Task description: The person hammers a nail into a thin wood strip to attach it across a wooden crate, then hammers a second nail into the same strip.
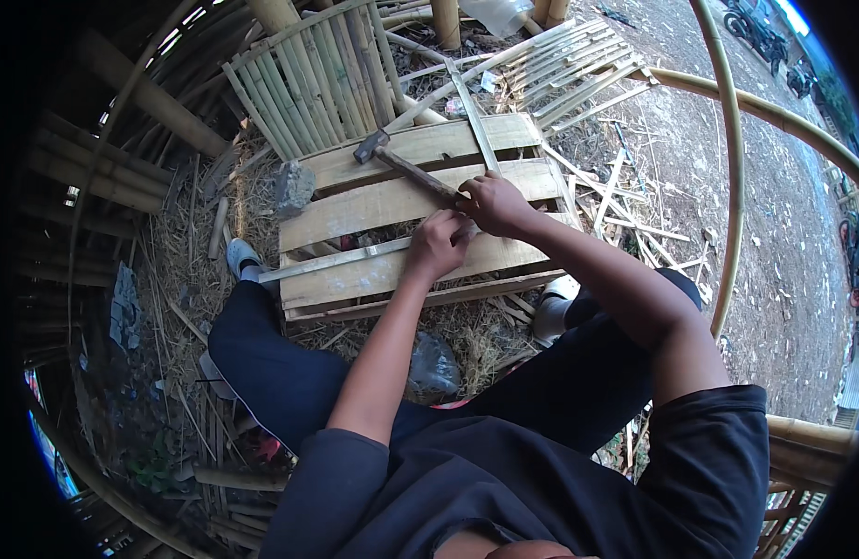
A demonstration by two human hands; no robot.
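Observation:
A low table of pale wooden slats stands in front of me, with gaps between its boards. My left hand is closed near the table's middle, its fingers round the end of a flat bamboo strip that runs left across the boards. Right beside it, my right hand is closed where a second bamboo strip comes in from the far side. The fingertips of both hands come close together, hiding how the strips meet. A hammer lies slantwise on the slats; its handle end reaches my right hand.
A grey stone block sits by the table's left edge. Beyond stand a bamboo slat panel and another slatted piece. A curved bamboo pole rises at right. Straw and bamboo scraps cover the ground; a clear plastic bag lies between my legs.

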